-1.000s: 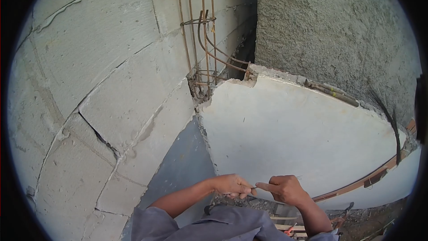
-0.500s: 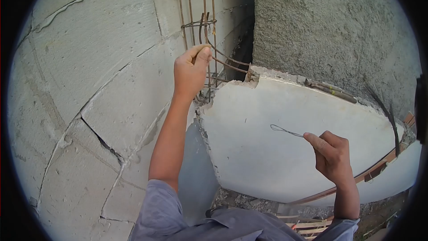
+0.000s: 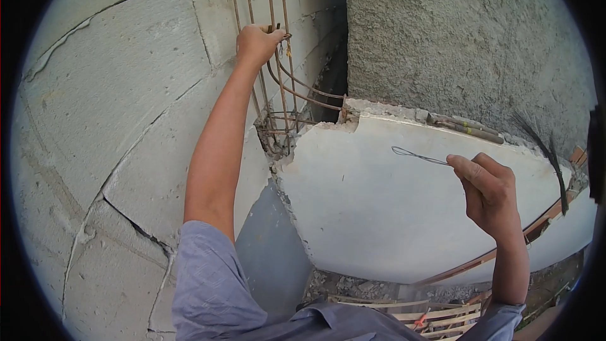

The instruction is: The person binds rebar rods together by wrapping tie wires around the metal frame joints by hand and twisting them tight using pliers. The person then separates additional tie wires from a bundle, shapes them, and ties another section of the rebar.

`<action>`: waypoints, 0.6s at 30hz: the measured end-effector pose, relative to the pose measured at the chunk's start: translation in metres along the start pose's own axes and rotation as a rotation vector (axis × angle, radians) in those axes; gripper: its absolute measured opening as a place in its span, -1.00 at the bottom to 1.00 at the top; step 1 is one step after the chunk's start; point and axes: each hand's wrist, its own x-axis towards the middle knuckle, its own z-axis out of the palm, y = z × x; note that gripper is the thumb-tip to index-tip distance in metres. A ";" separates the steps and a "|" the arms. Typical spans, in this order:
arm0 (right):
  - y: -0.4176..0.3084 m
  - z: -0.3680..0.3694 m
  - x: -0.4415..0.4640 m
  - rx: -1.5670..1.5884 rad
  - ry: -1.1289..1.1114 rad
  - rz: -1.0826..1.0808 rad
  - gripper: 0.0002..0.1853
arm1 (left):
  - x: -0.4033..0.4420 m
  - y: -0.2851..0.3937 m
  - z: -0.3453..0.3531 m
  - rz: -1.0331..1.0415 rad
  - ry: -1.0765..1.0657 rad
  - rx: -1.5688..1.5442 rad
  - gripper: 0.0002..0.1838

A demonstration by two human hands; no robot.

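My left hand (image 3: 257, 45) is raised to the upright steel rebar cage (image 3: 272, 0), its fingers closed around the bars at the height of a stirrup. Part of the grip is hidden behind the hand. Two bent rebars (image 3: 309, 96) curve from the cage down into the broken top of the white wall. Over that wall, my right hand (image 3: 489, 192) pinches a thin tie wire (image 3: 416, 154) doubled into a narrow loop, which points left toward the cage.
Grey block wall (image 3: 151, 82) rises on the left, rough concrete (image 3: 467, 38) at the back right. Along the white wall's (image 3: 372, 202) top edge lie some rods (image 3: 467, 127) and a bundle of dark wires (image 3: 550, 158). Wooden slats (image 3: 435, 317) show below.
My left hand has moved up along the cage, from near the bent bars to the stirrup. The right hand has shifted slightly right and up, still holding the wire.
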 end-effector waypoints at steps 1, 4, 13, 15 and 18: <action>0.003 0.002 0.005 0.001 0.019 0.004 -0.61 | 0.004 -0.003 0.001 -0.005 -0.005 0.031 -0.66; 0.012 0.009 0.031 -0.031 0.074 -0.021 -0.68 | 0.017 -0.004 -0.003 -0.044 -0.145 -0.005 -0.69; 0.060 0.090 0.191 -0.019 0.078 -0.068 -0.69 | 0.027 -0.007 -0.008 -0.074 -0.344 -0.315 -0.65; 0.067 0.118 0.229 -0.015 0.053 -0.026 -0.68 | 0.032 -0.011 -0.009 -0.069 -0.382 -0.313 -0.63; 0.073 0.152 0.276 -0.009 0.008 0.056 -0.68 | 0.033 -0.014 -0.010 -0.075 -0.413 -0.346 -0.62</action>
